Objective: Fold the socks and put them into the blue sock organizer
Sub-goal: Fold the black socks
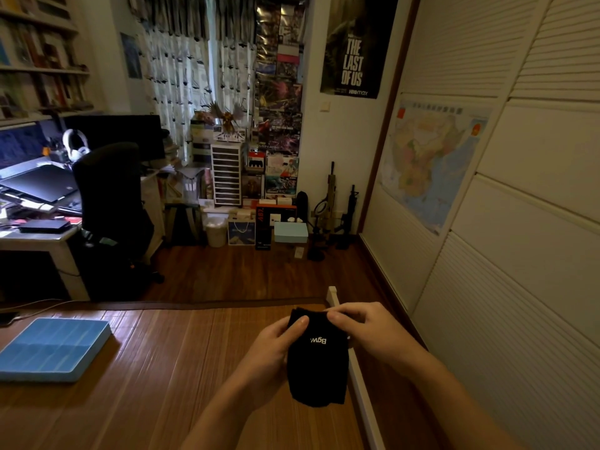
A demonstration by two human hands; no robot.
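Two hands hold one black sock [319,368] up between them, and it hangs down from the grip with its upper edge at the fingertips and its lower end level with the wrists. White lettering shows on the cloth just below the thumbs. Whether it is a single sock or a pair laid together cannot be told.

The blue sock organizer [52,347] lies flat, well off to the left of the hands, on a bamboo mat [168,368] that spreads beneath them. A white rail [363,401] runs under the right forearm along the mat's edge. Beyond the grip lie a wooden floor [253,274], stacked boxes against the far wall and patterned curtains [194,60]. Far to the left stand a desk [32,235] and a dark office chair [110,190]. To the right are white wardrobe doors [535,222] bearing a map [428,164], with a poster [355,43] high above.

The left hand [276,349] grips the sock's left side, thumb laid across the front. The right hand [367,332] pinches the top right corner with curled fingers.
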